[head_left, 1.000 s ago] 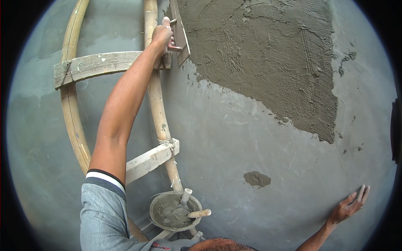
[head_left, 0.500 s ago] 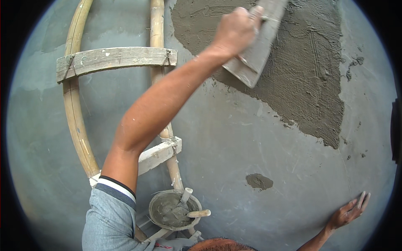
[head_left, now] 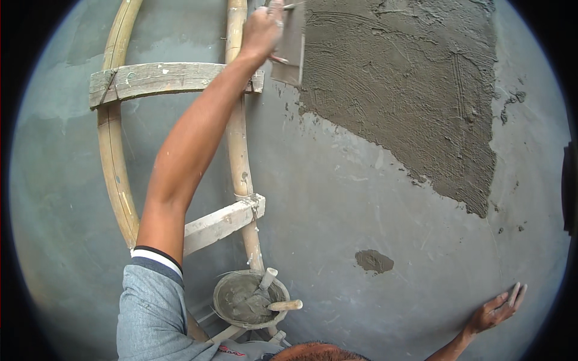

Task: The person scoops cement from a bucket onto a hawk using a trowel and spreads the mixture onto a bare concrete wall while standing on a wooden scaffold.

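With its arm [head_left: 195,129] slanting up across the ladder [head_left: 174,77], the left hand [head_left: 263,33] is gripping the trowel [head_left: 291,54] just right of it. Well right of the ladder, the right hand [head_left: 495,314] is resting open. Red lettering [head_left: 230,351] is showing on the shirt [head_left: 150,313].

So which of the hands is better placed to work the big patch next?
Probably the left hand: it grips the trowel at the left edge of the big patch. The right hand looks empty and is lower, away from it.

Bamboo ladder [head_left: 238,141] with wooden rungs [head_left: 162,80]
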`<state>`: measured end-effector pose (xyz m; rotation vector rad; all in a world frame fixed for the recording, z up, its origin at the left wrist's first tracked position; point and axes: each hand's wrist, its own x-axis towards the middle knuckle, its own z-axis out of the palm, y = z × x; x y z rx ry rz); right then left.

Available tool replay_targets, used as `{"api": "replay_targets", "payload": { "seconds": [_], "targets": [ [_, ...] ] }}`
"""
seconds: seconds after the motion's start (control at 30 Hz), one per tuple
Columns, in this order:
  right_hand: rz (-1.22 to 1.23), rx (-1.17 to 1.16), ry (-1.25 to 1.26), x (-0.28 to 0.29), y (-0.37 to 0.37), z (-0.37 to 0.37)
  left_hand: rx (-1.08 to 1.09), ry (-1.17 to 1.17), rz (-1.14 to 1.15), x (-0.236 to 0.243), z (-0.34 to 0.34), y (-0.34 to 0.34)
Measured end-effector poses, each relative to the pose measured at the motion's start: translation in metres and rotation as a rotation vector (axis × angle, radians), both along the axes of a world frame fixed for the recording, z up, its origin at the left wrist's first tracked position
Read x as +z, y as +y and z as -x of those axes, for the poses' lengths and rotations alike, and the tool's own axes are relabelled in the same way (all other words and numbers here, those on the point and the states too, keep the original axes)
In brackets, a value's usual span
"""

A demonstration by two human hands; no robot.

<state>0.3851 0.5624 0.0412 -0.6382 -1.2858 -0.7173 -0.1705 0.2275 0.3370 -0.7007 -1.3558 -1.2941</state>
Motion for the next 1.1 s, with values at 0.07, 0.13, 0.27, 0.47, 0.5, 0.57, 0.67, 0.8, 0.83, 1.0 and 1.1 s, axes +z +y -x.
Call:
{"api": "replay_targets", "payload": {
  "seconds": [0.07,0.13,0.27,0.47,0.5,0.57,0.67,0.8,0.83,1.0,1.1],
  "targets": [
    [0.004,-0.024,0.001,0.001,-0.003,-0.001,-0.043,-0.154,0.041,0.010,0.021,-0.006],
    [0.008,-0.042,0.012,0.001,-0.006,-0.001,-0.046,-0.249,0.083,0.021,0.040,-0.003],
    [0.015,-0.034,0.019,0.003,-0.010,0.006,-0.023,-0.203,-0.040,0.029,0.029,0.049],
    [-0.009,-0.049,0.017,0.004,-0.007,0.005,-0.196,0.234,0.256,-0.035,-0.097,0.088],
    [-0.014,-0.034,0.019,0.003,-0.007,0.007,-0.227,0.321,0.300,-0.046,-0.108,0.091],
    [-0.003,-0.033,0.015,0.002,-0.008,0.006,-0.285,0.425,0.344,-0.066,-0.119,0.098],
    [0.005,-0.028,0.020,0.004,-0.009,0.002,-0.316,0.376,0.166,-0.069,-0.120,0.066],
    [-0.023,-0.011,0.026,0.002,-0.007,0.005,-0.444,-0.152,-0.003,-0.037,-0.028,0.006],
    [-0.022,-0.018,0.027,0.002,-0.007,0.005,-0.458,-0.324,-0.041,-0.032,-0.012,0.001],
    [0.001,-0.034,0.036,0.002,-0.009,0.010,-0.509,-0.498,-0.083,-0.017,0.046,0.008],
    [-0.004,-0.023,0.034,0.003,-0.011,0.009,-0.507,-0.422,0.005,-0.001,0.023,0.024]
  ]
}}
